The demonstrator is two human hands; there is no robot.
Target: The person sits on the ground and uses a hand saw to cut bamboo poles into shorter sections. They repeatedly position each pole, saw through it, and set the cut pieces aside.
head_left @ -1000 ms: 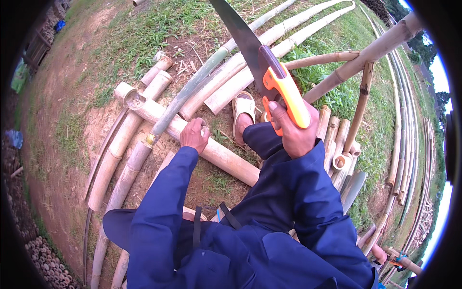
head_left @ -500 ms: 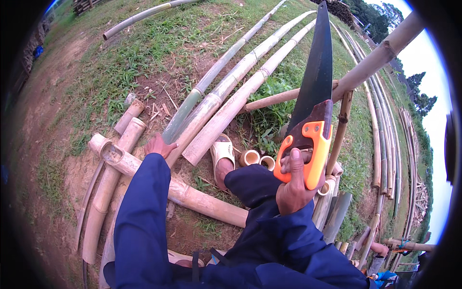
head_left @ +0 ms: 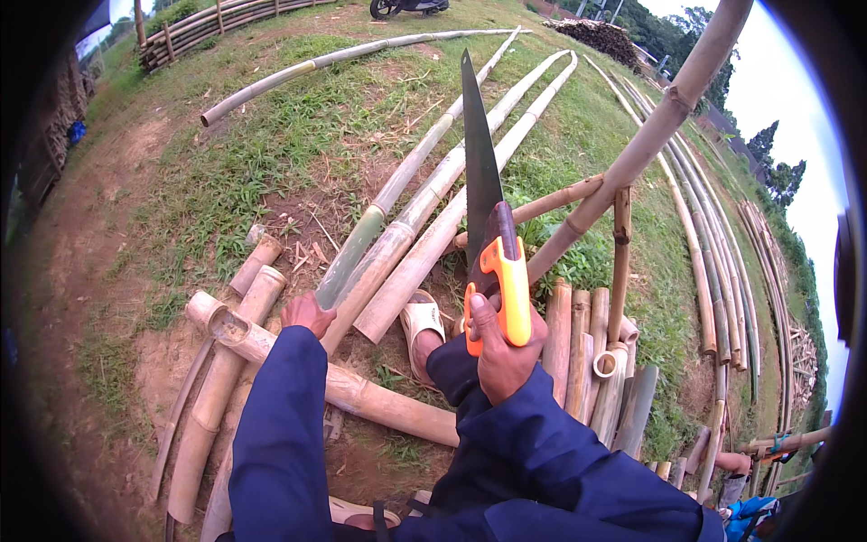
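Note:
My right hand is wrapped around the orange handle of a handsaw. Its long dark blade points up and away, clear of any bamboo I can make out. With my left hand I grip the near end of a greenish bamboo pole, the leftmost of three long poles lying side by side. The middle pole and the right pole run close beside it. Below them a thick bamboo log lies crosswise, a notch cut near its left end.
Short bamboo pieces stand bundled right of my right hand. A slanted bamboo rail rises beyond the saw. More long poles lie along the right side. Another person's arm shows at lower right. A curved pole lies at far left.
The saw and my right hand have moved left and lower in the picture. My left hand stays at the greenish pole's end. The view has shifted, showing more of the far ground.

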